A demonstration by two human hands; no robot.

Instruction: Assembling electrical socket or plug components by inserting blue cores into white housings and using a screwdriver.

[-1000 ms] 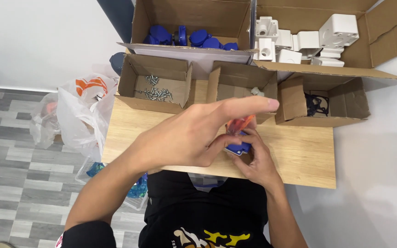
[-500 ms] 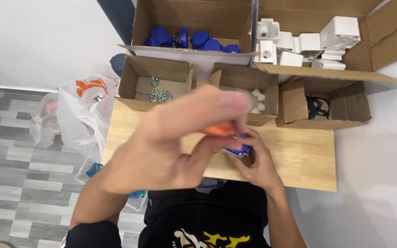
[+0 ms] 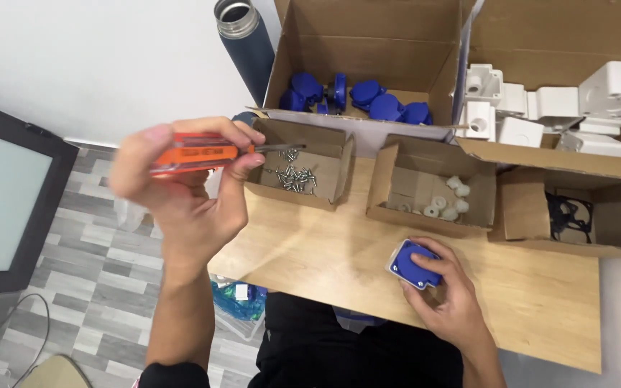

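My left hand (image 3: 188, 179) is raised above the table's left edge and grips an orange-handled screwdriver (image 3: 203, 153), its metal shaft pointing right over the small cardboard box of screws (image 3: 297, 174). My right hand (image 3: 447, 298) rests on the wooden table (image 3: 325, 251) near its front edge, fingers wrapped around a blue plastic cover (image 3: 415, 264) with a white rim.
Behind stand a small box of white round plugs (image 3: 440, 201), a box of black gaskets (image 3: 569, 215), a big box of blue covers (image 3: 357, 93) and one of white housings (image 3: 562, 108). A dark metal bottle (image 3: 242, 36) stands at the back left; a dark screen (image 3: 8, 194) is left.
My left hand pulled away from the blue cover and swung left with the screwdriver, out over the screw box. The right hand stays on the cover. The camera view has shifted.
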